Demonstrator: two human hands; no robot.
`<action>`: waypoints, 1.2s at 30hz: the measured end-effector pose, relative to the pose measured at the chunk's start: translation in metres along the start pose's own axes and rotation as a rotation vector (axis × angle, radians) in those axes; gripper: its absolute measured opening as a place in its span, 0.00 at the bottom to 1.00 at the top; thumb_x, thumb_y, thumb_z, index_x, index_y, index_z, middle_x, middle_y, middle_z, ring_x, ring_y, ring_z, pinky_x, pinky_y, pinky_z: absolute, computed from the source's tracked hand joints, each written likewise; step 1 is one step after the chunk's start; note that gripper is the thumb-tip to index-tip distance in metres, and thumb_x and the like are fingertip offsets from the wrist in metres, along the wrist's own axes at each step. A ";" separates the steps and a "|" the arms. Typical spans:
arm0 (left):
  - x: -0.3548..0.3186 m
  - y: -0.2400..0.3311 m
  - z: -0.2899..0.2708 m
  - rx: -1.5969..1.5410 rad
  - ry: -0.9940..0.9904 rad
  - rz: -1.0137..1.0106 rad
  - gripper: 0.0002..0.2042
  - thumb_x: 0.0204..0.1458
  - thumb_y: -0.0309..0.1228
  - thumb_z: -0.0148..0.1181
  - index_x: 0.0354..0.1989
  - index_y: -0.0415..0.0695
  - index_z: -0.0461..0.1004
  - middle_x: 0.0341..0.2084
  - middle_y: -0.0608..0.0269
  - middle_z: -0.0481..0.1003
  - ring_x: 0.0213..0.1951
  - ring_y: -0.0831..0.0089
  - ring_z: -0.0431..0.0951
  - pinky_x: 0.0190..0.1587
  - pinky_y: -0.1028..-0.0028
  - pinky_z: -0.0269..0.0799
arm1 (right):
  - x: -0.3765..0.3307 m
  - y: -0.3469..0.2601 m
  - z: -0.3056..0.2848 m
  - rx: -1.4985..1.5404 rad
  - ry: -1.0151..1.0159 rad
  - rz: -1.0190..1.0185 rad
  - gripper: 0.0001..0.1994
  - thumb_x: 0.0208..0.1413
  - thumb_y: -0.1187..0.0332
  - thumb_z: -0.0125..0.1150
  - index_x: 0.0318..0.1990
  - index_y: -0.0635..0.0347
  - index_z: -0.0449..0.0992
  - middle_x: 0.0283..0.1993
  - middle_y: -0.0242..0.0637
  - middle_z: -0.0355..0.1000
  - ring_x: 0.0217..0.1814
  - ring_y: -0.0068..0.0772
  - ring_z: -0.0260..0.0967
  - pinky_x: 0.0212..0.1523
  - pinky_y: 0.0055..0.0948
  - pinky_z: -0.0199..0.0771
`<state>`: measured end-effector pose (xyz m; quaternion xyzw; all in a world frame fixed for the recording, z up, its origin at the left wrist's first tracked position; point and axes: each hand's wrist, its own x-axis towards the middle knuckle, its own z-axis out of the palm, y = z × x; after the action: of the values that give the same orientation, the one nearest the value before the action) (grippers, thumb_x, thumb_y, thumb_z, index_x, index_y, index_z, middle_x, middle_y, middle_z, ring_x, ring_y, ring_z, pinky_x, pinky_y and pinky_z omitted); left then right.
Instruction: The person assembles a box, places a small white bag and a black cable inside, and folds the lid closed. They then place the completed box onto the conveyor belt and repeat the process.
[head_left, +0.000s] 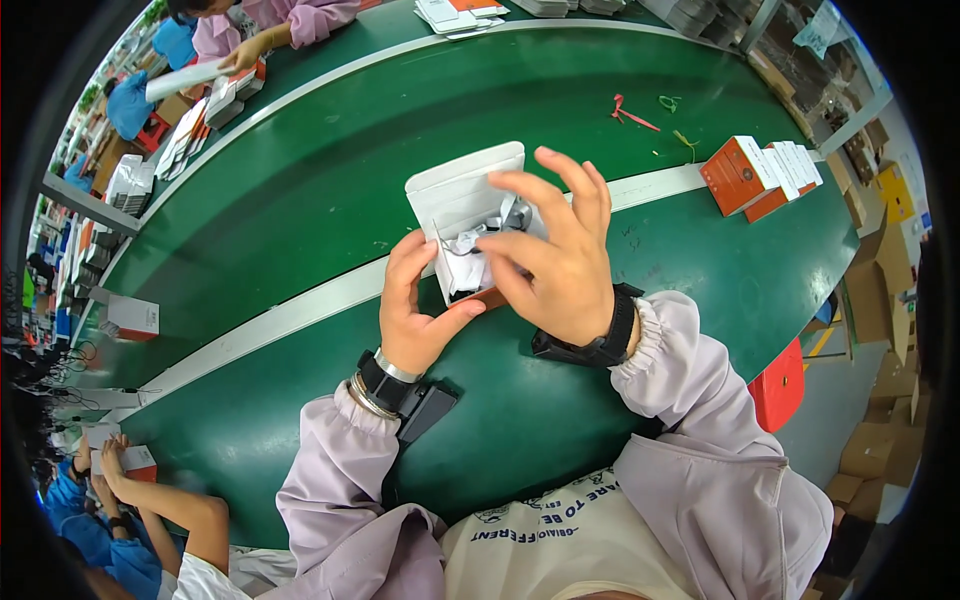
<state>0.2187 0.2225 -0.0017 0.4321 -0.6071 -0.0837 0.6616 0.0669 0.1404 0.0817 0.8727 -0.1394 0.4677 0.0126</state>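
Just over the pale rail (300,311) that edges a smooth, glossy green tabletop (690,255), an open rectangular carton (463,190) is held with its creased flap lid raised, matte white inside with an orange-red strip along its near side. Inside it, a crinkled white wrapping (464,272) sits beside a shiny, rounded grey piece (516,213). The left hand (412,312) curls around the carton's left side, fingers bent against the wall and thumb laid along the near edge. The right hand (555,250) is over the contents, its upper fingers spread and arched, index and thumb tips close together near the wrapping; I cannot tell whether they pinch anything. Gathered elastic cuffs end the soft lilac sleeves (680,360). Farther right stand boxy orange-and-white cartons (738,176), near a thin, twisted red ribbon (634,116).
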 end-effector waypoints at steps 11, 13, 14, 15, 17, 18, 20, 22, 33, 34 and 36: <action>0.006 0.017 -0.006 0.139 -0.094 -0.024 0.28 0.32 0.28 0.68 0.47 0.46 0.66 0.49 0.54 0.59 0.48 0.60 0.65 0.50 0.65 0.62 | -0.014 0.024 0.004 0.391 0.179 0.150 0.16 0.43 0.71 0.58 0.42 0.58 0.64 0.51 0.40 0.58 0.56 0.43 0.52 0.53 0.38 0.53; 0.006 0.018 -0.006 0.130 -0.100 -0.028 0.28 0.32 0.27 0.67 0.47 0.46 0.66 0.49 0.54 0.58 0.48 0.60 0.65 0.50 0.65 0.62 | -0.027 0.037 0.016 0.677 0.169 0.291 0.19 0.47 0.69 0.54 0.47 0.61 0.59 0.52 0.40 0.57 0.56 0.38 0.52 0.54 0.36 0.52; 0.007 0.018 -0.006 0.122 -0.106 -0.029 0.27 0.33 0.27 0.67 0.47 0.46 0.66 0.49 0.54 0.58 0.48 0.60 0.65 0.50 0.65 0.62 | -0.030 0.040 0.019 0.819 0.162 0.362 0.20 0.50 0.68 0.52 0.50 0.62 0.56 0.52 0.39 0.57 0.56 0.36 0.52 0.54 0.35 0.52; 0.007 0.019 -0.006 0.113 -0.112 -0.030 0.27 0.33 0.27 0.67 0.47 0.45 0.67 0.49 0.54 0.57 0.48 0.60 0.65 0.50 0.65 0.62 | -0.033 0.042 0.021 0.819 0.161 0.364 0.20 0.50 0.68 0.52 0.50 0.62 0.56 0.52 0.39 0.57 0.56 0.36 0.52 0.54 0.35 0.52; 0.008 0.020 -0.007 0.120 -0.119 -0.043 0.27 0.33 0.26 0.66 0.47 0.45 0.66 0.50 0.54 0.57 0.49 0.60 0.65 0.50 0.65 0.62 | -0.028 0.036 0.026 1.166 -0.010 0.712 0.19 0.51 0.69 0.49 0.51 0.62 0.56 0.52 0.39 0.57 0.56 0.32 0.53 0.54 0.32 0.53; 0.008 0.021 -0.008 0.125 -0.126 -0.051 0.26 0.33 0.25 0.66 0.47 0.44 0.66 0.50 0.54 0.57 0.49 0.59 0.65 0.50 0.65 0.62 | -0.026 0.033 0.027 1.334 -0.102 0.888 0.19 0.52 0.70 0.47 0.51 0.63 0.56 0.52 0.38 0.57 0.55 0.31 0.54 0.54 0.31 0.54; 0.009 0.021 -0.009 0.128 -0.138 -0.061 0.26 0.34 0.25 0.65 0.47 0.44 0.66 0.50 0.54 0.56 0.49 0.59 0.65 0.50 0.65 0.62 | -0.021 0.030 0.026 1.378 -0.163 0.874 0.19 0.52 0.71 0.47 0.52 0.63 0.56 0.52 0.38 0.57 0.55 0.30 0.55 0.54 0.31 0.54; 0.010 0.021 -0.011 0.157 -0.165 -0.058 0.26 0.34 0.24 0.65 0.46 0.44 0.66 0.50 0.54 0.55 0.50 0.59 0.64 0.50 0.65 0.62 | -0.018 0.029 0.024 1.458 -0.289 0.836 0.20 0.50 0.73 0.47 0.53 0.65 0.56 0.52 0.37 0.58 0.54 0.29 0.56 0.53 0.30 0.55; 0.009 0.018 -0.015 0.199 -0.153 0.066 0.17 0.34 0.24 0.65 0.35 0.42 0.67 0.46 0.51 0.63 0.51 0.55 0.63 0.49 0.63 0.62 | -0.016 0.039 0.022 0.982 -0.297 0.144 0.17 0.39 0.73 0.60 0.42 0.57 0.70 0.51 0.42 0.61 0.52 0.37 0.58 0.51 0.34 0.57; 0.009 0.016 -0.014 0.169 -0.145 0.078 0.17 0.34 0.24 0.65 0.34 0.41 0.66 0.45 0.52 0.64 0.51 0.55 0.63 0.49 0.62 0.62 | -0.014 0.038 0.019 0.844 -0.292 -0.010 0.17 0.37 0.73 0.63 0.39 0.56 0.72 0.51 0.43 0.61 0.52 0.39 0.58 0.50 0.35 0.58; 0.007 0.016 -0.013 0.141 -0.135 0.089 0.17 0.34 0.23 0.66 0.33 0.41 0.65 0.44 0.52 0.65 0.51 0.54 0.63 0.49 0.61 0.62 | -0.013 0.036 0.015 0.826 -0.289 -0.013 0.16 0.36 0.71 0.64 0.38 0.57 0.72 0.51 0.44 0.61 0.51 0.41 0.58 0.49 0.35 0.59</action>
<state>0.2256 0.2339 0.0154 0.4437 -0.6732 -0.0401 0.5902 0.0632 0.1068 0.0590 0.8618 0.0646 0.3572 -0.3543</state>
